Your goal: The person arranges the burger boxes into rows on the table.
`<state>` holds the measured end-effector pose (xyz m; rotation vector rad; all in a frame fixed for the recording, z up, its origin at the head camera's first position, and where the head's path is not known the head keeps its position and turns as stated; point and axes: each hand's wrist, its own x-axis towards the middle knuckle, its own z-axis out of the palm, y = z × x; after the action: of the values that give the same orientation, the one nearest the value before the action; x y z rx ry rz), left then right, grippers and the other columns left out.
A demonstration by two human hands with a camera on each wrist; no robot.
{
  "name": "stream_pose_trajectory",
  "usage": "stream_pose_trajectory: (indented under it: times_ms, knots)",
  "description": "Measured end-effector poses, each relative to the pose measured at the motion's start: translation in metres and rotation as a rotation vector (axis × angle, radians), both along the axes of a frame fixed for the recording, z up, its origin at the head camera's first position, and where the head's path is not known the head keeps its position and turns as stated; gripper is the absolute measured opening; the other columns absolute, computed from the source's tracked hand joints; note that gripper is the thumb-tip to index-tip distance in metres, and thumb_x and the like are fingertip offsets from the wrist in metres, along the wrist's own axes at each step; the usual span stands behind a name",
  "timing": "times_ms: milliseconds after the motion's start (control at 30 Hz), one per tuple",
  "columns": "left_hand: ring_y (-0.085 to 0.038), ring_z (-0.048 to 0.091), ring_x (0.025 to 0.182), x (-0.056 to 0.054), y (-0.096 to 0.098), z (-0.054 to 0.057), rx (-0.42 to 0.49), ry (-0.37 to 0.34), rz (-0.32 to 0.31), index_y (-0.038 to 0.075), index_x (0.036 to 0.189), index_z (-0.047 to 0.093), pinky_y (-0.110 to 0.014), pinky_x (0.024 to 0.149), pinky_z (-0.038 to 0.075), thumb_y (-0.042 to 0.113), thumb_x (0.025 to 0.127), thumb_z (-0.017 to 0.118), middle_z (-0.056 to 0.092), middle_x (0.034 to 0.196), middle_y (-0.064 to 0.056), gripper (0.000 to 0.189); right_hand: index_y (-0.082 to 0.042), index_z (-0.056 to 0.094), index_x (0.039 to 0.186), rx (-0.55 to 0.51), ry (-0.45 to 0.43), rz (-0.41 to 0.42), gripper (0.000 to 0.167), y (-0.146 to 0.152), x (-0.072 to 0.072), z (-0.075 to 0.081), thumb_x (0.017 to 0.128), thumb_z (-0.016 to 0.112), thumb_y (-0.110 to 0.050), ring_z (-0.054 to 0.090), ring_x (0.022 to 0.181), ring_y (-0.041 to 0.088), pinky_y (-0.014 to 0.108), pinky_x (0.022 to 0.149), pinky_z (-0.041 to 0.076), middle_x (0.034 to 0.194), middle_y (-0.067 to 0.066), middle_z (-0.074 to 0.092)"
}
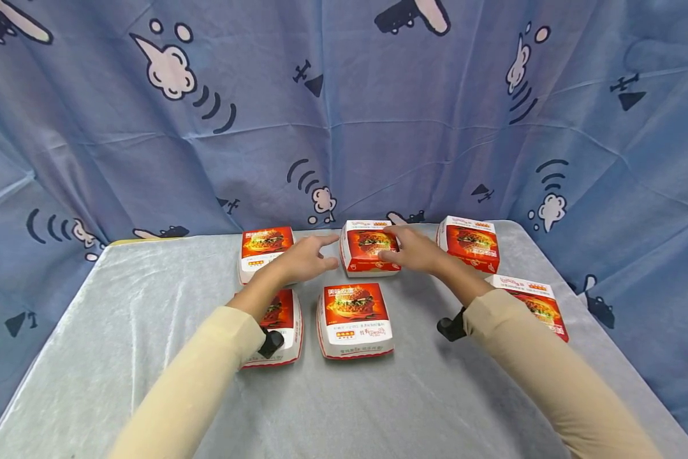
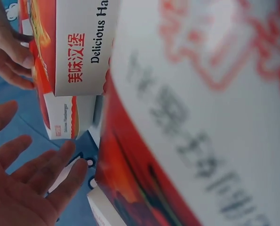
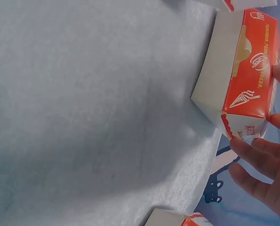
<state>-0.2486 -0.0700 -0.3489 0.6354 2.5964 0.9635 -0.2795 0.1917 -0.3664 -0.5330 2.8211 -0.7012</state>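
A red and white hamburger box (image 1: 372, 248) sits at the back middle of the table. My right hand (image 1: 415, 248) reaches to its right end, fingertips at the corner and top edge; the right wrist view shows these fingers (image 3: 257, 160) loosely spread along the box (image 3: 248, 66). My left hand (image 1: 309, 258) hovers left of the same box, fingers extended toward its side and a gap between. In the left wrist view that hand (image 2: 31, 174) is spread and holds nothing. Under the left forearm lies another hamburger box (image 1: 286, 325), partly hidden by the sleeve.
More hamburger boxes stand around: one at back left (image 1: 263, 245), one at front middle (image 1: 355, 319), one at back right (image 1: 470, 242). Another box (image 1: 541, 306) is partly behind the right sleeve. A blue patterned curtain (image 1: 344, 95) hangs behind the grey cloth-covered table (image 1: 378, 408).
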Motion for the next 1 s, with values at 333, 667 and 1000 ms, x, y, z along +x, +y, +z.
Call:
stream_pose_trajectory:
  times_ms: [333,667,1000]
  knots:
    - [-0.031,0.056,0.125,0.003,0.0,-0.001,-0.008,-0.032,-0.025,0.007,0.152,0.04,-0.042,0.097,0.048,0.02,0.099,0.058,0.043,0.152,-0.015,0.058,0.006,0.043,0.145,0.013,-0.002,0.02,0.066,-0.014,0.004,0.002,0.094,0.068,-0.028,0.054,0.115,0.034,0.054,0.102,0.043,0.134,0.023,0.055]
    - [-0.035,0.025,0.147,0.004,0.005,-0.003,-0.022,-0.019,-0.056,-0.003,0.151,0.037,-0.043,0.119,0.023,0.015,0.101,0.05,0.022,0.161,-0.023,0.055,0.003,0.044,0.145,0.014,-0.008,0.047,0.067,-0.027,0.005,0.0,0.093,0.069,-0.031,0.053,0.116,0.033,0.053,0.102,0.044,0.136,0.022,0.054]
    - [-0.033,0.023,0.148,0.004,0.007,-0.002,-0.085,-0.056,-0.068,0.006,0.153,0.038,-0.045,0.12,0.021,0.018,0.103,0.046,0.027,0.16,-0.018,0.052,0.002,0.042,0.147,0.039,-0.022,0.039,0.068,-0.032,0.006,0.002,0.094,0.068,-0.031,0.052,0.119,0.034,0.054,0.104,0.043,0.139,0.022,0.051]
